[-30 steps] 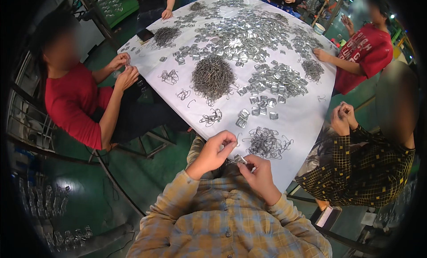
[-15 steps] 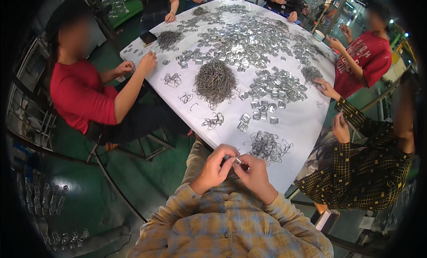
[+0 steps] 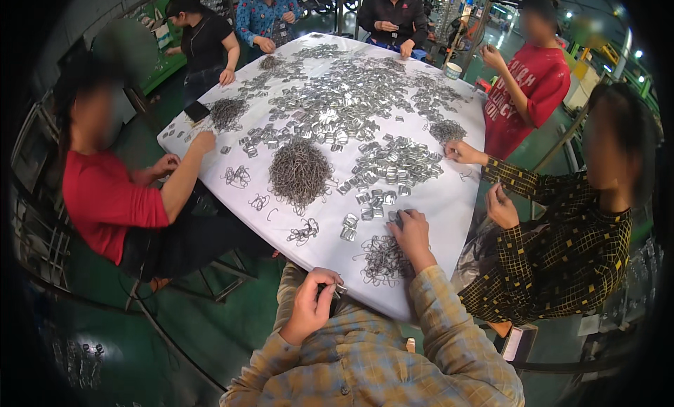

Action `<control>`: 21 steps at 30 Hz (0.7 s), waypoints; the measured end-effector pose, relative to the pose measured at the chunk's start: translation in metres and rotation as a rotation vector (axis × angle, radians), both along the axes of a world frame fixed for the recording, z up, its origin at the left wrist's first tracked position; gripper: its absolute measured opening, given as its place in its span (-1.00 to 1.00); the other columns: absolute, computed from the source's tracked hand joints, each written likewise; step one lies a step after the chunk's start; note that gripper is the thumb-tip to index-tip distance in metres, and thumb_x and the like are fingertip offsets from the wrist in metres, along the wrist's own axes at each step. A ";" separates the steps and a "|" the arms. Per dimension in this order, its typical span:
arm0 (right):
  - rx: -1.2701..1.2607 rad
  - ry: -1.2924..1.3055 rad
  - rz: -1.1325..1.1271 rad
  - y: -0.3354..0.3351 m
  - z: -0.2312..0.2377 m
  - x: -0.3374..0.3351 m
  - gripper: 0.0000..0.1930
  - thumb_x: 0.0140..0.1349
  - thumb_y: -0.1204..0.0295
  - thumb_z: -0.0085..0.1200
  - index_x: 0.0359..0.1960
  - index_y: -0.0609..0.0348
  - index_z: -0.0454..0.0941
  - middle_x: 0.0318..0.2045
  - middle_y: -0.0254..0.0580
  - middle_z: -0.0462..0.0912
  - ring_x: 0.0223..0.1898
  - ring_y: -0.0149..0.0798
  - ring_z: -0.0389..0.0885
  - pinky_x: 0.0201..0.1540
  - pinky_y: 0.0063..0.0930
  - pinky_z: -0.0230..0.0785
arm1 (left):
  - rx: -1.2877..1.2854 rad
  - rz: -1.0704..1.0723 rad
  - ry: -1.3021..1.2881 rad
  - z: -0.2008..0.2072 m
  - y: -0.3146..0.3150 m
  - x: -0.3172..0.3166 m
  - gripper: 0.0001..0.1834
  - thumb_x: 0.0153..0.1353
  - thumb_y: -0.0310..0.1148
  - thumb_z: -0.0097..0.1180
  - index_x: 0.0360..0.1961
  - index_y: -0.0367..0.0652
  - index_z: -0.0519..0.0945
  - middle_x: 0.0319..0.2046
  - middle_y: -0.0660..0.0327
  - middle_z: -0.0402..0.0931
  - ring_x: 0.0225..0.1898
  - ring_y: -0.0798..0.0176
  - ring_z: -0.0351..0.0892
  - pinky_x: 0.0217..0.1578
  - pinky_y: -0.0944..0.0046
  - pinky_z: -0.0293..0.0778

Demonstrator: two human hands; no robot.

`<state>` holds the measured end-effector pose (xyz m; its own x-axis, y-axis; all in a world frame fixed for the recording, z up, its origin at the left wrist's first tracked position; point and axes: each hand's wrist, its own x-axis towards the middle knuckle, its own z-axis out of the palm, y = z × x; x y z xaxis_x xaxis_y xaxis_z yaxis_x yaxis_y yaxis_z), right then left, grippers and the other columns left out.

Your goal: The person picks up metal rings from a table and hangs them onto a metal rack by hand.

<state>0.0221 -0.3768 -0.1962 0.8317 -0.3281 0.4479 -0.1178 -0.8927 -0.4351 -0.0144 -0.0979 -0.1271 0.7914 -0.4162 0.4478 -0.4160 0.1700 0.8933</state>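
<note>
My left hand (image 3: 312, 307) is closed in front of the table's near edge, with a small shiny metal piece and wire ends (image 3: 340, 289) sticking out from its fingers; the rest is hidden in the grip. Out over the table, my right hand (image 3: 413, 237) has its fingertips and thumb at a flat metal buckle (image 3: 394, 216). A few more loose buckles (image 3: 366, 213) lie just left of those fingers. Beneath the right wrist is a loose heap of bent wire hooks (image 3: 381, 261), partly covered by the hand.
A tall pile of wire hooks (image 3: 300, 172) and a heap of buckles (image 3: 397, 162) stand farther in on the white tabletop (image 3: 337, 256). Co-workers line the table; a red sleeve (image 3: 98, 196) is at left, a patterned sleeve (image 3: 530, 256) close at right.
My hands were together working a small metal piece; now they are apart. The right hand has reached forward to the buckles, the left has drawn slightly left and down. The view has shifted too.
</note>
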 end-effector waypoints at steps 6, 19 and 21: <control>-0.182 0.125 -0.100 0.000 0.002 0.019 -0.73 -0.08 0.27 0.24 -0.40 0.19 0.60 -0.41 -0.10 0.50 -0.32 -0.05 0.42 -0.26 -0.23 0.31 | 0.022 0.000 0.015 -0.002 0.002 -0.003 -0.87 0.17 -0.67 -0.11 -0.28 -0.25 0.31 -0.33 0.08 0.44 -0.31 0.29 0.44 -0.23 0.37 0.38; 1.327 0.148 0.351 0.073 0.074 -0.035 -0.87 0.15 0.60 0.06 -0.25 0.31 0.45 -0.39 -0.20 0.64 -0.36 -0.39 0.64 -0.35 -0.60 0.47 | 0.075 0.079 0.065 -0.006 -0.003 -0.003 -0.90 0.17 -0.65 -0.06 -0.29 -0.28 0.36 -0.35 0.11 0.45 -0.36 0.29 0.45 -0.29 0.37 0.38; 1.362 0.127 0.406 0.087 0.075 -0.046 -0.86 0.17 0.63 0.06 -0.24 0.32 0.45 -0.35 -0.20 0.64 -0.32 -0.46 0.60 -0.30 -0.64 0.44 | 0.077 0.086 0.028 -0.010 -0.006 -0.002 -0.90 0.17 -0.65 -0.04 -0.30 -0.28 0.37 -0.35 0.11 0.45 -0.39 0.28 0.44 -0.31 0.38 0.38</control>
<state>-0.0243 -0.2897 -0.1208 0.9806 -0.1675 -0.1018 -0.0624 0.2259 -0.9721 -0.0162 -0.1041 -0.1373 0.8374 -0.3786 0.3942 -0.4009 0.0647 0.9138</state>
